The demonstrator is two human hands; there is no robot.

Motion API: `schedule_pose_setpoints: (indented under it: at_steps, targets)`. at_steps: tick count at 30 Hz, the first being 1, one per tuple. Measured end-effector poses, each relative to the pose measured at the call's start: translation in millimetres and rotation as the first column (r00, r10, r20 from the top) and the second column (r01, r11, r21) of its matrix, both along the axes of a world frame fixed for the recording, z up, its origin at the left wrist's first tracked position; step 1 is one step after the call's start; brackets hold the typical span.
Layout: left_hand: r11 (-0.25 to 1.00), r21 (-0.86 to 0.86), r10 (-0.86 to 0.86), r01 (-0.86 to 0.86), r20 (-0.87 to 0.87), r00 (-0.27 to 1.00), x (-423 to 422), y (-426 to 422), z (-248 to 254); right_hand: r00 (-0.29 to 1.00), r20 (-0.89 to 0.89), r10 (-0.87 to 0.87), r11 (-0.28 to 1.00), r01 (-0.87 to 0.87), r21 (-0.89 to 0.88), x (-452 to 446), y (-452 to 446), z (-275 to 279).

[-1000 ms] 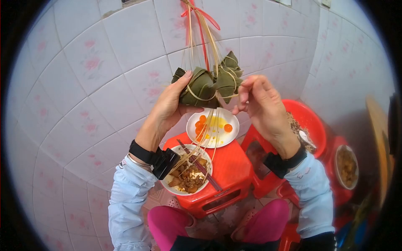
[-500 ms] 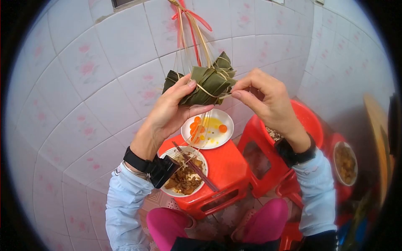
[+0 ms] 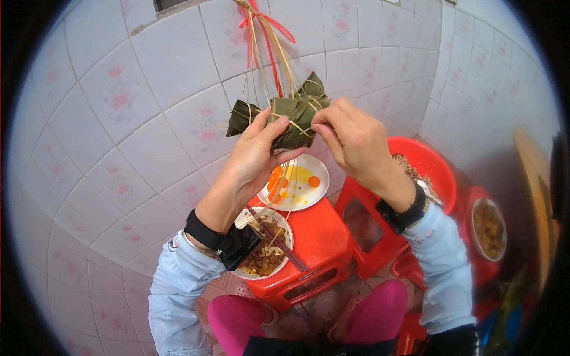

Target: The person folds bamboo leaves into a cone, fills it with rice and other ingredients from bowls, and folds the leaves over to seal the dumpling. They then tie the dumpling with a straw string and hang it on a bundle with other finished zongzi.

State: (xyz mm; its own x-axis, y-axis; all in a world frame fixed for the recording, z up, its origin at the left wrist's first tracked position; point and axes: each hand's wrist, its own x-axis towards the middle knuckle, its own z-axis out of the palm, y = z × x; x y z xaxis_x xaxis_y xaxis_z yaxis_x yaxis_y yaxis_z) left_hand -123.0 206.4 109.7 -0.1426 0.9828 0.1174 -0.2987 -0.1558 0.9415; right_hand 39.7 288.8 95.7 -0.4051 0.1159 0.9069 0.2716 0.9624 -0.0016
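A leaf-wrapped rice dumpling (image 3: 290,137), bound with pale straw strings, rests in my left hand (image 3: 256,145), thumb across its front and fingers beneath it. At its right side, my right hand (image 3: 350,139) pinches with thumb and forefinger, seemingly on a thin straw string (image 3: 305,128) wrapped round the leaves; the fingertips partly hide it. Other green dumplings (image 3: 242,117) hang close behind, to the left and above. A bundle of straw strings (image 3: 279,47), tied with a red ribbon (image 3: 274,25), runs up the wall from them.
Below, a red stool (image 3: 320,237) carries a plate of orange egg yolks (image 3: 313,181) and a bowl of meat filling (image 3: 264,261) with chopsticks (image 3: 288,252) across it. To the right are a red basin (image 3: 442,172) of rice mix and another filled bowl (image 3: 489,231). Tiled wall stands ahead.
My right hand has moved left, drawing in close against the dumpling. The left hand keeps its hold, and the dumpling has turned slightly.
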Motion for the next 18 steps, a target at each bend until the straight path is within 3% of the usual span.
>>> schedule_pose_setpoints:
  at_steps: [4, 7, 10, 12, 18]
  targets:
    - [1.000, -0.014, -0.015, 0.015, -0.008, 1.000, -4.4, 4.9, -3.1, 0.999, 0.013, 0.031, 0.999, -0.031, -0.040, -5.5, 1.1, -2.3]
    - [0.999, -0.033, -0.021, 0.020, -0.026, 0.999, -9.5, 4.4, -1.7, 0.986, -0.005, 0.168, 0.975, -0.167, -0.144, -0.5, 6.8, -1.2]
    - [0.999, -0.038, -0.027, 0.025, -0.050, 0.998, -9.9, 3.2, -1.8, 0.988, -0.029, 0.155, 0.981, -0.157, -0.114, 2.2, 10.8, -3.8]
    - [0.999, -0.045, 0.014, -0.018, -0.100, 0.995, -9.7, 4.2, -4.2, 0.988, 0.081, 0.135, 0.991, -0.134, -0.024, 1.2, 7.2, -5.9]
    - [0.997, -0.067, 0.038, -0.047, -0.128, 0.991, -3.4, 3.5, 0.5, 0.987, 0.153, 0.044, 0.988, -0.065, 0.138, -6.0, -5.5, -6.7]
